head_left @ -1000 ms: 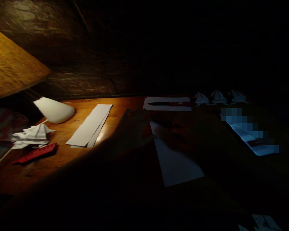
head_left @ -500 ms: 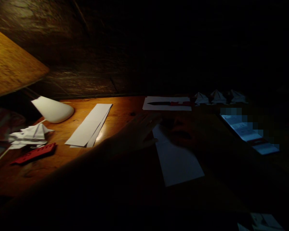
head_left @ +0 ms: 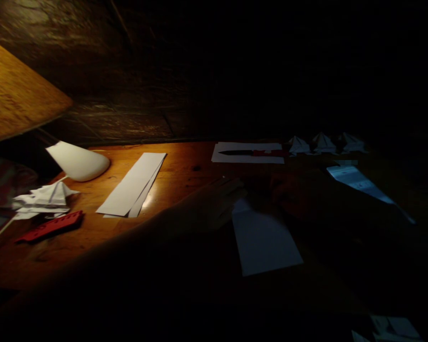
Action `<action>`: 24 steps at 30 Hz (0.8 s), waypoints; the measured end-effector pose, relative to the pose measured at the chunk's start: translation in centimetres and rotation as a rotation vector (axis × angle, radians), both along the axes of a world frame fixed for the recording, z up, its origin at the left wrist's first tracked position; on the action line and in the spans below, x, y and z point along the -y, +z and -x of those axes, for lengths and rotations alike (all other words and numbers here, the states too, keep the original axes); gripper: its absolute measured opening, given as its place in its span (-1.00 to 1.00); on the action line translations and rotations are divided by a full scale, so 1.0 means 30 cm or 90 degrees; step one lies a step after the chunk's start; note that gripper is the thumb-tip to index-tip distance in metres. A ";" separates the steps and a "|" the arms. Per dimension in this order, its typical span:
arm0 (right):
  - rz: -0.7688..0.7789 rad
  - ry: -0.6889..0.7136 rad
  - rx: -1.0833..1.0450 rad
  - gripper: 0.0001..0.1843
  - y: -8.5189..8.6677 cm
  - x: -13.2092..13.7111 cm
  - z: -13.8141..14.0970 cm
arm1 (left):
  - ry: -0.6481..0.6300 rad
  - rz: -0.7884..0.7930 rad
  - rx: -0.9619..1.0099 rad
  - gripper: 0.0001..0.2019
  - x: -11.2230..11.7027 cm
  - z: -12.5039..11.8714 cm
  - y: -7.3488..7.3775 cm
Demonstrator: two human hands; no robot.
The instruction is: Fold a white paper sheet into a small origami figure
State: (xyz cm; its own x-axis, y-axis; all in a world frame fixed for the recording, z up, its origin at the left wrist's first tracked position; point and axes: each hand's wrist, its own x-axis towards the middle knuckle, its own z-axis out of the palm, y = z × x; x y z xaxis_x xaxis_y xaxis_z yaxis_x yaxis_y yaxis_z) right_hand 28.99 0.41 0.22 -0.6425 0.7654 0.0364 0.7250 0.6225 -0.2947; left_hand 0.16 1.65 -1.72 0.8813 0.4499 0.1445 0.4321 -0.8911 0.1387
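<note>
A sheet of white paper (head_left: 266, 242) lies in deep shadow on the wooden table, its near edge toward me. At its far left, my left hand (head_left: 217, 202) is closed on the paper, fingers bent together over the edge. My right hand (head_left: 294, 194) is at the far right side of the same sheet, with curled fingers. Darkness hides its fingertips and whatever they may hold. The far end of the sheet is covered by the hands and shadow.
Left are a lamp (head_left: 76, 161), paper strips (head_left: 131, 185), crumpled folded paper (head_left: 46, 199) and a red object (head_left: 52, 227). Behind my hands, a red-handled knife (head_left: 251, 153) lies on paper (head_left: 248, 160) beside folded paper shapes (head_left: 323, 143). A lit phone (head_left: 358, 183) sits right; folded paper (head_left: 395, 327) lies near.
The fingers of my left hand have drawn together and down over the paper's edge. My right hand has shifted right, and its arm now covers more of the phone.
</note>
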 end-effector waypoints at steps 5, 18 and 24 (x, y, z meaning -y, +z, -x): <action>0.025 0.024 0.018 -0.76 0.015 0.000 -0.007 | 0.019 -0.021 -0.010 -0.52 0.009 -0.011 0.012; 0.019 0.022 0.038 -0.78 0.037 0.008 -0.006 | 0.056 0.009 0.040 -0.59 -0.062 0.049 0.024; 0.044 0.015 0.050 -0.76 0.042 0.006 -0.006 | 0.071 -0.027 0.029 -0.60 -0.073 0.045 0.024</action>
